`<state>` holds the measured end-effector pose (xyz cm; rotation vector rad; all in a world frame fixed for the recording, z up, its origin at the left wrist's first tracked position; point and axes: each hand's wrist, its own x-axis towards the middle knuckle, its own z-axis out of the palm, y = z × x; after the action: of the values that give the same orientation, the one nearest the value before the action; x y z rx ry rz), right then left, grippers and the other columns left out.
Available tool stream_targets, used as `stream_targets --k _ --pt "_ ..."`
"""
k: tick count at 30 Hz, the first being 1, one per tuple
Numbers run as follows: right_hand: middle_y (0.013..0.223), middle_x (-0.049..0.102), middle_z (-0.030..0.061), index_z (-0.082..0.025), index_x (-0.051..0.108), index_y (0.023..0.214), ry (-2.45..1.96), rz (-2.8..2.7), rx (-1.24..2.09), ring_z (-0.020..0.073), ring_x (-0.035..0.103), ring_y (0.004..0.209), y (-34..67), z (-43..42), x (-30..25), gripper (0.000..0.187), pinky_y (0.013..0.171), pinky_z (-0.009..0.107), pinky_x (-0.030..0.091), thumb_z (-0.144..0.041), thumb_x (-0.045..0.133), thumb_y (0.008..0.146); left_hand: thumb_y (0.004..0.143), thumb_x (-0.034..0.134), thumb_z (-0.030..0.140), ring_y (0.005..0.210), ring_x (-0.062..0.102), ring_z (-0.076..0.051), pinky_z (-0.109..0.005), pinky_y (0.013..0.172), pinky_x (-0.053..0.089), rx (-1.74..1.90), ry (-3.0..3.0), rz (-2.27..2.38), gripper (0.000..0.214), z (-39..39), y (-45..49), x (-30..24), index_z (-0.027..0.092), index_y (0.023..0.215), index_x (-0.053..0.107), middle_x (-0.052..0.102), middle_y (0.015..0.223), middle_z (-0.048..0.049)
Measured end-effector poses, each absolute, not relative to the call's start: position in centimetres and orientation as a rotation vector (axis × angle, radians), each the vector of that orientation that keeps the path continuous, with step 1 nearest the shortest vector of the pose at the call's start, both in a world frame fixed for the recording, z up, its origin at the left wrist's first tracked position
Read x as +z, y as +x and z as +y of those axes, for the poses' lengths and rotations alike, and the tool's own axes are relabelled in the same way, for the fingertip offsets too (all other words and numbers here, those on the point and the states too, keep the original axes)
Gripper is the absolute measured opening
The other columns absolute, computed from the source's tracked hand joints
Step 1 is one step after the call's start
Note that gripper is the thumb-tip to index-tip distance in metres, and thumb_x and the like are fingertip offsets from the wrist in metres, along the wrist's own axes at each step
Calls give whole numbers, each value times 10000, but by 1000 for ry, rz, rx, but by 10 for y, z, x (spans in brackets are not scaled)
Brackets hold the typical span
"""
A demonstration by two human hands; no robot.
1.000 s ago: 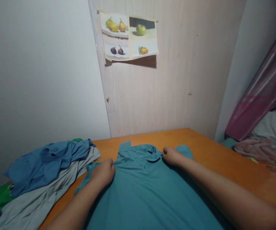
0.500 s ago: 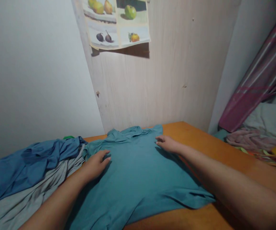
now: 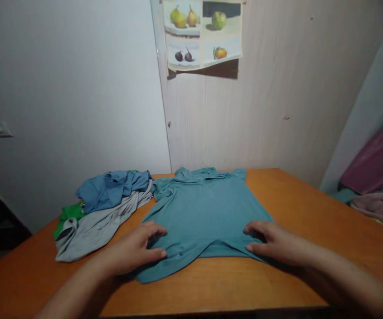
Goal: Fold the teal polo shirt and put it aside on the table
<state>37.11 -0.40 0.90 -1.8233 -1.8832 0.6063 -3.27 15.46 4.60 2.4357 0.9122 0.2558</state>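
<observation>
Orange table with a teal shirt spread on it, collar end away from the person.
To the shirt's left lies a clothes heap in grey, blue and green; beyond and above it hangs a fruit print; the left hand is at the shirt's near left corner, the right hand at its near right, fingers of both curved and parted from the thumbs; contact with the cloth cannot be told.

Left hand, right hand well apart — thumbs parted from curved fingers — forearms bare.
</observation>
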Motion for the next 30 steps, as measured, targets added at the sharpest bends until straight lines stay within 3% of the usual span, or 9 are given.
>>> stream_targets --k 3,5,8,19,30 --pt "717 572 -7 -197 615 808 -1862 -1829 651 146 487 670 376 -4 3 133 614 259 372 -321 659 785 755 658 383 864 603 -217 -304 792 485 304 2435 998 227 148 -43 40 217 899 717 667 911 -32" --pt "651 504 -30 -203 546 728 -1801 -1763 786 128 432 610 378 -4 6 161 551 247 324 -323 637 787 777 600 357 769 583 -191 -274 701 468 423 2315 1038 165 145 -46 43 209 776 673 640 796 -15" --pt "654 480 -38 -211 550 750 -1685 -1652 843 127 423 600 379 -7 24 210 532 242 312 -392 645 795 818 571 421 676 545 -163 -247 613 441 667 2091 1050 228 140 -49 61 201 811 629 607 724 3" --pt "752 566 -9 -220 599 899 -1473 -1323 288 153 498 656 371 5 94 334 585 263 395 -542 652 824 896 507 433 635 510 -138 -225 587 412 1102 2140 1112 256 146 -41 110 204 981 583 572 746 30" --pt "877 681 52 -217 631 1011 -1665 -1423 -304 225 618 791 399 -9 114 230 710 335 462 -338 581 821 914 450 441 774 631 -205 -272 671 463 1310 2421 1173 315 150 -6 138 214 1039 628 682 872 -17"
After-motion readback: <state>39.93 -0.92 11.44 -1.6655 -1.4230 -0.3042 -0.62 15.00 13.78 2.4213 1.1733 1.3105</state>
